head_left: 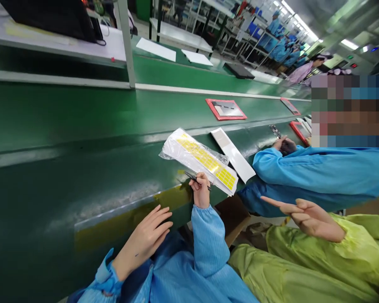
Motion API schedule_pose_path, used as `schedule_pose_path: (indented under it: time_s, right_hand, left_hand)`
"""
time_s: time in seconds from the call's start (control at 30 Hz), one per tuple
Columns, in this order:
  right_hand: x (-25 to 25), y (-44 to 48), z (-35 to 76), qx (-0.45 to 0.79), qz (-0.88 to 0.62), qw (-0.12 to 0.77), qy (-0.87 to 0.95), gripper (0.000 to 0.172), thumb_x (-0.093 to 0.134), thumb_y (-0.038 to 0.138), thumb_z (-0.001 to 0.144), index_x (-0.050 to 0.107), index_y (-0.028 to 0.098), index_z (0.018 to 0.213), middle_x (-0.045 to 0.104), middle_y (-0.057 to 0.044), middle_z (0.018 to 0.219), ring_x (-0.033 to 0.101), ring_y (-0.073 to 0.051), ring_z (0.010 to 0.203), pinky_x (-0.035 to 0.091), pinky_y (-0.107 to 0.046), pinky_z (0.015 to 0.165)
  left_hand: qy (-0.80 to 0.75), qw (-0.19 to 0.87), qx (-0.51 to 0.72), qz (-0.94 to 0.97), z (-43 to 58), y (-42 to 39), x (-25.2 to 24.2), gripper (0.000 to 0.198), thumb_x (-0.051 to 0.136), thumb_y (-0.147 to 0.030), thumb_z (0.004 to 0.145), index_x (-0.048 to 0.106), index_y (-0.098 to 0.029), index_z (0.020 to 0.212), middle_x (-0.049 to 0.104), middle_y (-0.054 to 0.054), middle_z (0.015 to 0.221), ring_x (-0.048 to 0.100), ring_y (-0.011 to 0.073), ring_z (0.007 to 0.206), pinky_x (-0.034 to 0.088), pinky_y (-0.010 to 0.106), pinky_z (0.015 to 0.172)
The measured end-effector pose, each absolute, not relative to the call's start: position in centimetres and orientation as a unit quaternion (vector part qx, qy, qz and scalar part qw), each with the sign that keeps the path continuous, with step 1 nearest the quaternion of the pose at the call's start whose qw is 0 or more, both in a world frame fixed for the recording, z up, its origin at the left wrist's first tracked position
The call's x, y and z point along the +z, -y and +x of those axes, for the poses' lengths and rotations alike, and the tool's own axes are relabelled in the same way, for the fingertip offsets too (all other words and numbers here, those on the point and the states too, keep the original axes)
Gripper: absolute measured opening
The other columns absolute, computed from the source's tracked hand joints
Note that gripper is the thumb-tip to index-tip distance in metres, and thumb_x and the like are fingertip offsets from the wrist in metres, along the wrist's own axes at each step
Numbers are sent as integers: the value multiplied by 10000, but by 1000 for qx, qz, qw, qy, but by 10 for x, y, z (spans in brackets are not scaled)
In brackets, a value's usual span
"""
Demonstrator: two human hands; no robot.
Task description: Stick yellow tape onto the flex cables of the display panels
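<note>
My right hand (200, 190) is shut on a pair of black tweezers (194, 179), and its fingers sit at the lower edge of a clear plastic bag (169, 149). The bag holds a white sheet of small yellow labels (206, 162) and lies on the green conveyor belt (82, 122). My left hand (148, 235) is open and empty, with its fingers spread above the belt's near edge. A long white strip (233, 154) lies just beyond the bag.
A co-worker's blue sleeve (316, 168) and hand (284, 145) lie to the right. A yellow-green sleeve (297, 261) and pointing hand (303, 216) are lower right. Red-framed trays (225, 109) sit along the belt. A cardboard box (232, 216) stands below its edge.
</note>
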State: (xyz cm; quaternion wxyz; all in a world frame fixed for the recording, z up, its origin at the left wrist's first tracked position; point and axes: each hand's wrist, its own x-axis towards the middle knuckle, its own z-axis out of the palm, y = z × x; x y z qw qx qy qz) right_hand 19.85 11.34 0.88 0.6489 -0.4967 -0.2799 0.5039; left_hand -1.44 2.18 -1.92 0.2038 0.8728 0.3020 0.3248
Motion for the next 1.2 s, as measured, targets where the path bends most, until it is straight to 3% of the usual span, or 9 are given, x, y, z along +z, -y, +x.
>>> schedule_pose_path:
  time_s: [0.3, 0.53, 1.2]
  right_hand:
    - [6, -115, 200, 517, -483, 657, 260, 145, 618, 279, 642, 504, 213, 704, 576, 47, 456, 202, -44, 376, 128, -182, 414]
    - [9, -114, 199, 512, -482, 657, 273, 116, 595, 276, 677, 502, 212, 704, 631, 16, 492, 208, -50, 380, 143, -185, 415]
    - [8, -114, 199, 513, -485, 654, 273, 120, 596, 278, 682, 508, 212, 732, 630, 10, 497, 230, -51, 376, 147, -192, 417]
  left_hand:
    - [-299, 179, 321, 881, -12, -21, -29, 234, 480, -119, 978, 600, -191, 1165, 552, 58, 1351, 426, 229, 1369, 471, 532, 1096]
    - [-300, 208, 319, 875, -13, -22, -27, 244, 459, -107, 976, 582, -194, 1168, 560, 64, 1334, 438, 231, 1354, 460, 551, 1109]
    - [-315, 233, 303, 869, -13, -26, -14, 208, 440, -96, 977, 589, -177, 1098, 583, 80, 1281, 471, 210, 1320, 442, 500, 1138]
